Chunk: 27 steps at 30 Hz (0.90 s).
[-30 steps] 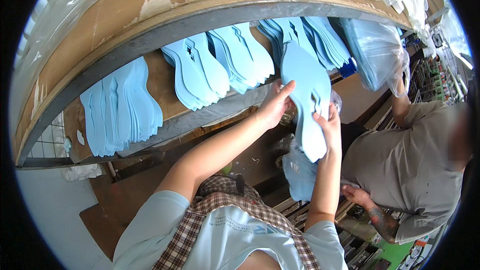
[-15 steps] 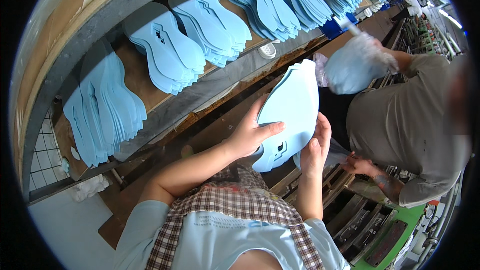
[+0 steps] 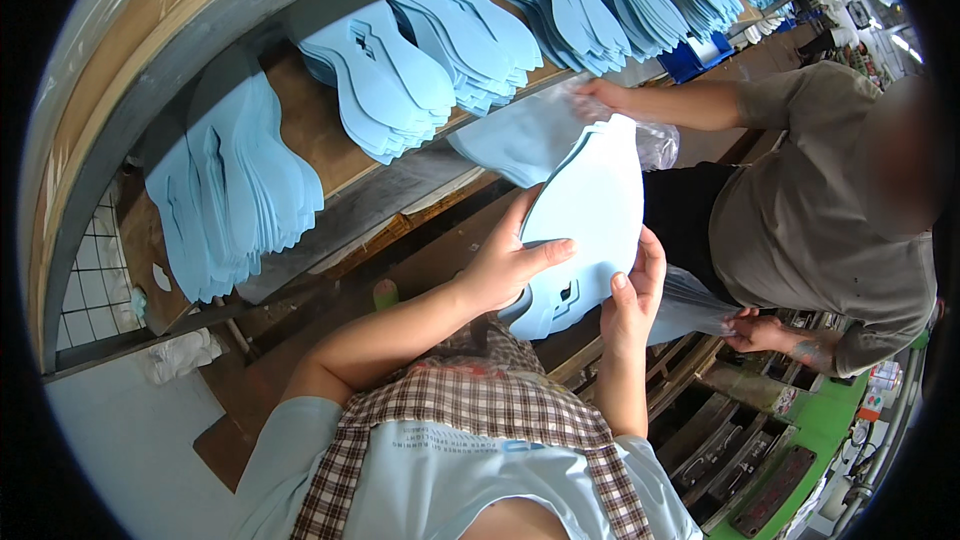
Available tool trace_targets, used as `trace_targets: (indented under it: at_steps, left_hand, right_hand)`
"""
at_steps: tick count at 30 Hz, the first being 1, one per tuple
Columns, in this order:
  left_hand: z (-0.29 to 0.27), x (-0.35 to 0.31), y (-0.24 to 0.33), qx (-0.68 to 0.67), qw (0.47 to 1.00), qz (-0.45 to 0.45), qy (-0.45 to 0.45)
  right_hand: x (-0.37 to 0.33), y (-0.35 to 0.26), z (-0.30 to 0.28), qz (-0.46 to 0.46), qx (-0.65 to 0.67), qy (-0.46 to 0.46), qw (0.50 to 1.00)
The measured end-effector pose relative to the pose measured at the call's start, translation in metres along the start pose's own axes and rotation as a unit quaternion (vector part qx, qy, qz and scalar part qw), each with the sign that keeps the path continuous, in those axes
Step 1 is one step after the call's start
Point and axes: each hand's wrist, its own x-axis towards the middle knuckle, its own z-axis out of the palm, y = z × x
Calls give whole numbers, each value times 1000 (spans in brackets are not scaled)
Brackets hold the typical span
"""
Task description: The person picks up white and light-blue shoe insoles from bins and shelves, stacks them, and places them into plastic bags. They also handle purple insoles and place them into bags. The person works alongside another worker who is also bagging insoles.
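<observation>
In front of my chest I hold a small stack of light blue, bottle-shaped foam sheets [image 3: 597, 185] with slot cut-outs at the near end. My left hand [image 3: 518, 258] grips its left edge, thumb flat on the top sheet. Around the right edge, my right hand [image 3: 636, 290] has its fingers curled, with the thumb at the front. How many sheets are in the stack, I cannot tell. Just beyond it, a co-worker's hand [image 3: 603, 100] holds translucent plastic with something pale blue [image 3: 520, 138] by the shelf edge. The co-worker's other hand [image 3: 757, 330] grips clear plastic film [image 3: 690, 302].
A shelf [image 3: 305, 125] runs across the far side, bearing several piles of the same blue sheets [image 3: 375, 70]. To the right stands the co-worker [image 3: 800, 210], close by. A green-framed machine or bench [image 3: 820, 430] is at lower right. A blue bin [image 3: 695, 58] sits farther back.
The co-worker's upper hand has swung left toward the shelf with the plastic and pale blue contents. Their lower hand has moved slightly right, stretching the film. My hands keep the same grip.
</observation>
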Motion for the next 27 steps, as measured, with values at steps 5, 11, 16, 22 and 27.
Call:
trace_targets:
  at_steps: [5,11,16,22,27]
  left_hand:
    - [-7,-7,0,-8,1000,24,17]
    - [-10,-19,-3,105,988,65,88]
    - [-15,-41,1,-18,982,82,170]
    - [-41,-84,25,23,954,161,253]
    - [-51,-114,51,-27,935,179,304]
  right_hand:
    - [-4,5,4,13,0,-11,1000]
    - [-9,14,23,-21,-92,-28,995]
    - [8,9,46,-23,-198,-110,974]
    - [92,0,115,-171,-181,-155,956]
    - [187,24,238,-337,-431,-238,802]
